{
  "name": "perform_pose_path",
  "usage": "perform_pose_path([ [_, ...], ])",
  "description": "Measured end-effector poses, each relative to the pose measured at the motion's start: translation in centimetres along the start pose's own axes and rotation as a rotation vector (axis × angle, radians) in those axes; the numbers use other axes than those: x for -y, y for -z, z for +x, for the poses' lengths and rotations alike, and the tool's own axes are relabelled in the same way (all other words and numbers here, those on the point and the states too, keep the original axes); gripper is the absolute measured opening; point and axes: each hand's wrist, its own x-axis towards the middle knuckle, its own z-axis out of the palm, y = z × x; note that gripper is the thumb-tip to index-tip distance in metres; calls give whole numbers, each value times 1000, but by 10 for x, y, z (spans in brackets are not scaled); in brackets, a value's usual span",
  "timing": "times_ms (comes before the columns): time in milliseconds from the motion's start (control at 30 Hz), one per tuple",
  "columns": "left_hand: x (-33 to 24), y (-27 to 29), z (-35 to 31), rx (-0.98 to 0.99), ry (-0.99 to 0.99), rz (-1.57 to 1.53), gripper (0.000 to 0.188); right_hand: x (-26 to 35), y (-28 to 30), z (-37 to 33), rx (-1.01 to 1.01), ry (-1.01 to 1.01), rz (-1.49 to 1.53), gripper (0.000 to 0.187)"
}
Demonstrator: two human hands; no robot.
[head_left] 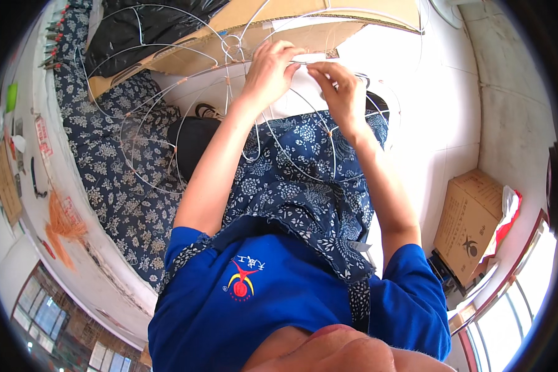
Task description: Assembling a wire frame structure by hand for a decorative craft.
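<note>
A large wire frame [330, 131] of thin pale rods, bent into curved loops and bound with small orange ties at the joints, spreads over my lap and beyond my knees. At its far middle, my left hand [270, 73] and my right hand [342, 93] meet close together with fingertips pinched. A short, thin dark strand [300, 62] runs between the two sets of fingers; its exact kind is too small to make out. Close to my left hand, several rods come together around a small ring [231, 44]. A dark blue floral apron [291, 164] lies under the frame.
Beyond my hands stands an open cardboard box [353, 13] with black plastic [158, 28] beside it. Along the left runs a white worktop [80, 204] with orange strands [65, 220] and red-handled tools on it. At the right sits a closed cardboard carton [468, 226].
</note>
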Motion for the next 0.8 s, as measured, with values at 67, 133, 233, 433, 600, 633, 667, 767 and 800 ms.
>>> perform_pose_path([
  [67,-17,4,-9,-271,100,57,14,-4,-1,-15,-57,123,-31,10],
  [133,-27,-1,-25,-221,287,-105,15,-3,-3,-33,-81,216,-58,10],
  [233,-27,-13,-40,-43,584,-446,16,2,-10,-46,-1,352,-60,17],
  [433,-20,-25,-49,-56,763,-1020,17,12,-12,-58,112,322,-33,23],
  [600,-32,-41,-53,-220,605,-780,8,5,-5,-73,120,262,-108,19],
  [633,-30,-44,-56,-260,555,-717,8,9,-6,-77,134,244,-112,17],
  [667,-33,-46,-53,-272,557,-672,7,10,-3,-80,146,247,-111,15],
  [767,-33,-43,-55,-225,574,-665,8,17,-4,-95,175,208,-88,16],
  [800,-32,-44,-55,-234,568,-664,8,19,-4,-101,175,219,-90,16],
])
